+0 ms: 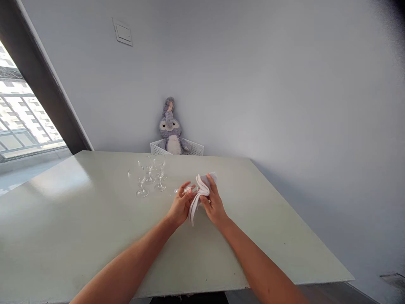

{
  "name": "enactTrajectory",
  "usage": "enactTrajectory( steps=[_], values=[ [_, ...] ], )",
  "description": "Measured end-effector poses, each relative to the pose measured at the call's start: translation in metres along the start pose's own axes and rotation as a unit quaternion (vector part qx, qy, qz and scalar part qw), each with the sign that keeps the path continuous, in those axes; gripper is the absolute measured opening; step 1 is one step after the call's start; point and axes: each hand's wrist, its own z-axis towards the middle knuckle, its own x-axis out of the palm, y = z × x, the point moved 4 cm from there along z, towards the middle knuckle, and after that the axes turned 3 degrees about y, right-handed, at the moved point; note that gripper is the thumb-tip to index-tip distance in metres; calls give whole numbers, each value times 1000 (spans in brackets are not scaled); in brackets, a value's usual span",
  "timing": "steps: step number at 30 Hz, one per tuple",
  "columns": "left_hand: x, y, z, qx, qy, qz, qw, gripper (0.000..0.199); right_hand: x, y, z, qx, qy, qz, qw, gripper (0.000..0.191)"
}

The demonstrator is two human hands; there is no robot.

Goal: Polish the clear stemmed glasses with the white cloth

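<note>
Above the middle of the table, my left hand (181, 205) grips a clear wine glass (190, 188) that lies tilted on its side, its foot pointing left. My right hand (215, 205) holds a folded white cloth (194, 210) against the bowl end of that glass. The cloth and fingers hide most of the bowl. To the left stand several clear stemmed glasses, upright and close together, among them a front wine glass (142, 192) and another wine glass (160, 186).
The pale table (259, 236) reaches to the wall at the back. Behind its far edge sits a grey plush rabbit (174, 144) in a white perforated basket (196, 148). A window (28, 114) is at the left, and a switch (123, 33) is on the wall.
</note>
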Motion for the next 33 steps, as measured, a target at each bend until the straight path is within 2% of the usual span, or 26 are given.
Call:
enactTrajectory(
  steps=[2,5,7,10,12,16,20,23,26,29,33],
  values=[
    [5,6,-4,-12,0,-2,1000,37,2,-1,0,16,-22,-32,999,50],
    [7,7,-7,-13,-15,0,1000,38,-1,2,-2,19,-82,-18,996,55],
    [7,7,-7,-14,-16,4,1000,39,-2,6,-4,2,-97,14,995,46],
    [4,5,-5,1,-13,10,1000,38,1,8,-4,2,-63,52,997,19],
    [2,3,-3,18,-12,21,1000,38,2,7,-3,21,-44,71,996,10],
    [0,-1,-1,39,-6,40,998,38,-1,3,-1,41,-38,120,991,9],
    [-2,-6,1,43,-18,20,999,36,-6,7,0,32,-28,170,985,12],
    [-3,-8,1,47,-18,6,999,35,-7,14,-1,-3,-25,150,988,10],
    [-2,-11,2,52,-19,4,998,33,-4,19,-2,-26,9,118,993,8],
    [-1,-14,2,57,-24,17,998,34,-2,19,-3,-18,52,116,992,7],
    [-2,-17,1,81,-35,59,994,37,-3,17,-2,-6,73,116,991,8]
  ],
)
